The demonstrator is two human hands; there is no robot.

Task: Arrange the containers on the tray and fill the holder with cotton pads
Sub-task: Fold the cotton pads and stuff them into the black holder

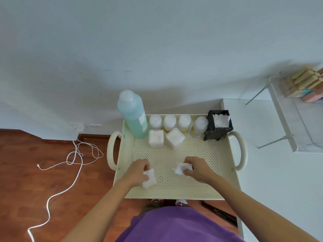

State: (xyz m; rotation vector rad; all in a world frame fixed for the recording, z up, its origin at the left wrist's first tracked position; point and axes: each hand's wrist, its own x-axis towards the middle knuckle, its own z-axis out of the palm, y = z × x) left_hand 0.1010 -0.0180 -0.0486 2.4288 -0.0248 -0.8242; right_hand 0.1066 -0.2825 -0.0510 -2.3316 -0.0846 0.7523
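A cream perforated tray (192, 172) with two side handles lies below me. Along its far edge stand a tall blue-green bottle (132, 114), several small clear jars with white lids (169, 122) and a black holder (219, 125) with white cotton pads inside. Two square white containers (156, 138) (175, 140) sit in front of the jars. My left hand (139, 170) grips a bunch of white cotton pads (149, 179) over the tray's near left. My right hand (196, 169) grips another bunch of cotton pads (180, 168) near the tray's middle.
A white cord (76, 159) snakes over the wooden floor at left. A white table (262, 154) stands at right, with a wire rack (295, 119) holding wooden and coloured blocks (307, 86). A pale wall rises behind the tray.
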